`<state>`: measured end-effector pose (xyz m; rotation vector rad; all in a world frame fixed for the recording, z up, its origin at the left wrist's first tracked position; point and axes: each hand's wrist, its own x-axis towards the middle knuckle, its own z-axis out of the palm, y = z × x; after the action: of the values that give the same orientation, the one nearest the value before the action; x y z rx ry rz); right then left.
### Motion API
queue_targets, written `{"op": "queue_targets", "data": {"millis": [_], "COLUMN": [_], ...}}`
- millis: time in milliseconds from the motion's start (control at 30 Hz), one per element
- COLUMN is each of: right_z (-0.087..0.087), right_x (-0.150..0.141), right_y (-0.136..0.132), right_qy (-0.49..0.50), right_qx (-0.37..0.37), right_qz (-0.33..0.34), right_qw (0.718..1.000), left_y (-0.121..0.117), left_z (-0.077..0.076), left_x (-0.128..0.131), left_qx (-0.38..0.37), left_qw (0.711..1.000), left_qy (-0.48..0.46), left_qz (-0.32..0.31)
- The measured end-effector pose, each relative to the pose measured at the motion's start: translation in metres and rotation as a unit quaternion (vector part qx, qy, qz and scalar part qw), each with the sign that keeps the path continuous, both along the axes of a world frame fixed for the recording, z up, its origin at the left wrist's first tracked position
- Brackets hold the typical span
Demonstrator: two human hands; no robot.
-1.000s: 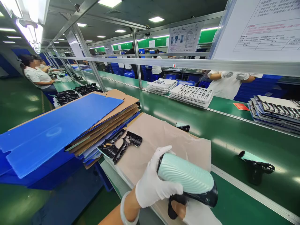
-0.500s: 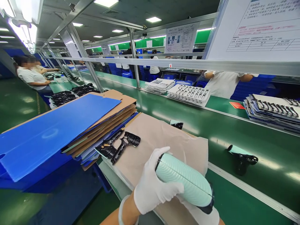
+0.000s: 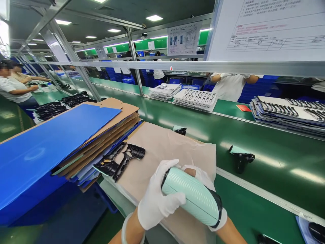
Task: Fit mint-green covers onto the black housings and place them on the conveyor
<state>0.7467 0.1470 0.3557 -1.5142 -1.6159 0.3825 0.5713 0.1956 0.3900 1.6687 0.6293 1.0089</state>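
Mint-green housing [image 3: 191, 193], rolled since the earlier frame, its seam [image 3: 200, 207] now lower, gripped in both white-gloved hands [image 3: 158, 200].

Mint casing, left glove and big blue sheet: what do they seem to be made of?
Mint casing: probably molded plastic, satin, from its soft highlights over fine ridges; painted metal is possible.
Left glove: likely thin matte fabric; it follows the fingers without shine.
Blue sheet: probably smooth plastic board, as it lies flat with a faint sheen.

Right hand [image 3: 203, 178]: partly hidden behind mint housing [image 3: 191, 196]. Black part [image 3: 267, 239], bench [image 3: 243, 213] near side: cut off by lower picture edge.
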Motion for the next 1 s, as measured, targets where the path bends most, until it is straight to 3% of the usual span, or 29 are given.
{"op": "queue_targets", "data": {"millis": [100,167,300,433,600,800,1000], "right_z": [0.011,0.009,-0.019,-0.038,-0.017,0.006,0.013], "right_x": [0.007,0.011,0.021,0.027,0.031,0.025,0.026], "right_y": [0.001,0.003,0.014,0.022,0.015,0.013,0.011], "right_qy": [-0.066,-0.131,-0.214,-0.201,-0.197,-0.131,-0.161], "right_qx": [0.043,0.084,0.164,0.161,0.124,0.11,0.168], "right_qz": [-0.002,-0.032,-0.098,-0.113,-0.081,-0.178,-0.175], "right_qw": [0.997,0.987,0.958,0.96,0.969,0.969,0.957], "left_y": [-0.001,-0.002,-0.004,-0.004,-0.004,-0.007,-0.006], "left_z": [-0.003,-0.003,0.002,0.005,0.002,0.008,0.02], "left_x": [0.001,0.001,0.001,0.0,0.0,0.003,0.003], "left_qx": [-0.016,-0.022,-0.003,0.01,0.019,-0.011,0.01], "left_qw": [1.0,1.0,1.0,1.0,1.0,0.999,0.999], "left_qy": [0.009,0.014,0.01,-0.003,0.006,0.042,0.051], "left_qz": [0.013,0.013,0.002,0.003,-0.015,0.006,0.011]}}
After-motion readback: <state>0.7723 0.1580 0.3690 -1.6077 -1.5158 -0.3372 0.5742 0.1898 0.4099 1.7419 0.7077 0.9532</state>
